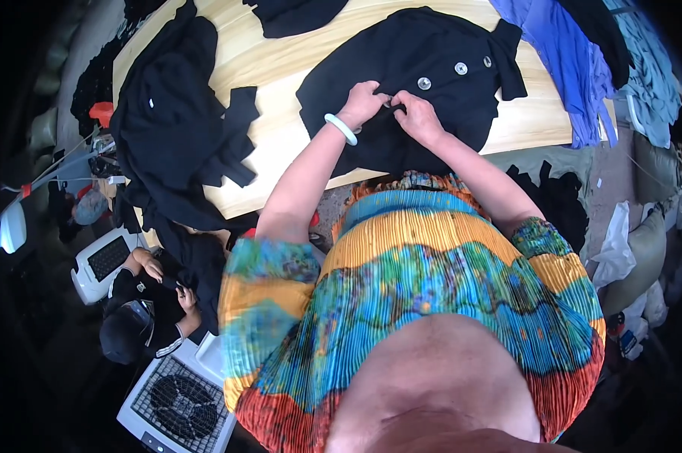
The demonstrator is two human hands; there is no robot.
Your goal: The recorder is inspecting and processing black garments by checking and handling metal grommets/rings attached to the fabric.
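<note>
"Where is the black button-front jacket [398, 68] lying?"
"Across the wooden tabletop [277, 83], reaching its near edge."
"Handling?"
"Probably soft, limp, fairly light — calling for holding beside its round buttons [460, 69]."
"Fingers?"
"Left hand [363, 103] and right hand [419, 118] are nearly meeting over the tabletop, fingertips pinching closed on the jacket's cloth — whether gripping a button too, I cannot tell."

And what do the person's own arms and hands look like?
The left hand and right hand wear no gloves. A smooth, pale, ring-shaped bangle circles the left wrist; the right wrist has none. The short left sleeve and right sleeve are colourful, with blue, green and yellow-orange. The left sleeve looks a bit blurry.
</note>
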